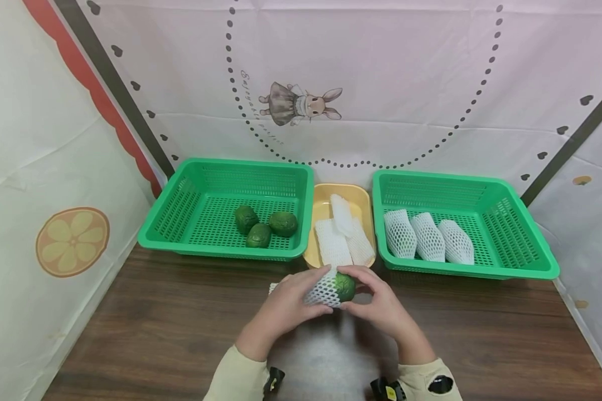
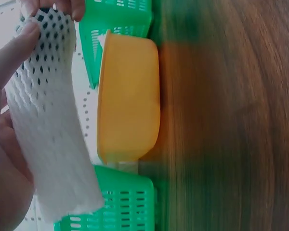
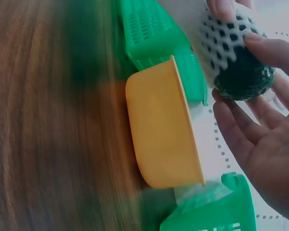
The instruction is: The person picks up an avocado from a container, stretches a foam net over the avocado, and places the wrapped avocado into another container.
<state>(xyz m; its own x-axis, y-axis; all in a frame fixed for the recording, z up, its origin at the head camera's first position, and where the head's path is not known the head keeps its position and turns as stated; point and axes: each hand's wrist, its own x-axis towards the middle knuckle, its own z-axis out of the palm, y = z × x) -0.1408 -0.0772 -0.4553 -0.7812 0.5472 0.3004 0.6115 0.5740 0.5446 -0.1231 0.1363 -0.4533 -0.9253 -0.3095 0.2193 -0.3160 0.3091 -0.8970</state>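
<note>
2 hands (image 3: 274, 154) hold a green fruit (image 3: 245, 79) partly in netting (image 3: 213, 45).

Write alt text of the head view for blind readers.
A person holds a green fruit partly inside a white foam net. Behind: bare fruits in the left basket, nets in a yellow tray, netted fruits in the right basket.

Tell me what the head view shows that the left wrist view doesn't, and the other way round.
Only the head view: three bare green fruits in the left green basket, three net-wrapped fruits in the right green basket, and white sleeves lying in the yellow tray.

Only the left wrist view: most of the held net sleeve's trailing length, and the yellow tray's outer wall face-on.

Both: the left hand gripping that sleeve over the held fruit, parts of both baskets, the yellow tray and the wooden table.
</note>
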